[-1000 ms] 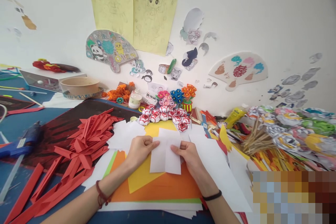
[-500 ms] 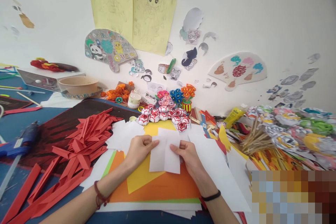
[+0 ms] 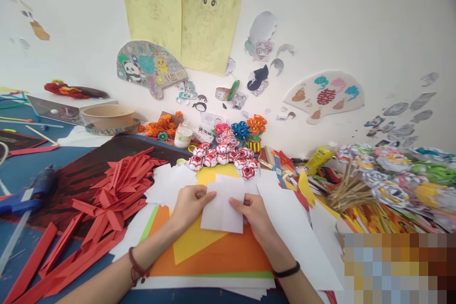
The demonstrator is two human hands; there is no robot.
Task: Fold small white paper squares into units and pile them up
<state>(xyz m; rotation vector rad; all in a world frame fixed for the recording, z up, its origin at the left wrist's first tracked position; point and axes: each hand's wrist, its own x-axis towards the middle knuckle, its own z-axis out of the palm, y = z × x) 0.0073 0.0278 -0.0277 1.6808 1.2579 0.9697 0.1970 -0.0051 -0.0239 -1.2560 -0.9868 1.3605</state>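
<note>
— Biggest on the desk?
— Orange sheet (image 3: 221, 256), under everything in the middle; red paper strips (image 3: 107, 204) heaped to the left.
— And smaller?
— White folded paper (image 3: 223, 206), lying over the orange and yellow sheets.
— Held how?
— Pinched: left hand (image 3: 188, 204) at its upper left edge, right hand (image 3: 254, 213) at its right edge.

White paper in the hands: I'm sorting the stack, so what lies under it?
Under the white paper, held by the left hand and right hand, lie a yellow sheet and an orange sheet. What lies directly beneath it is covered.
</note>
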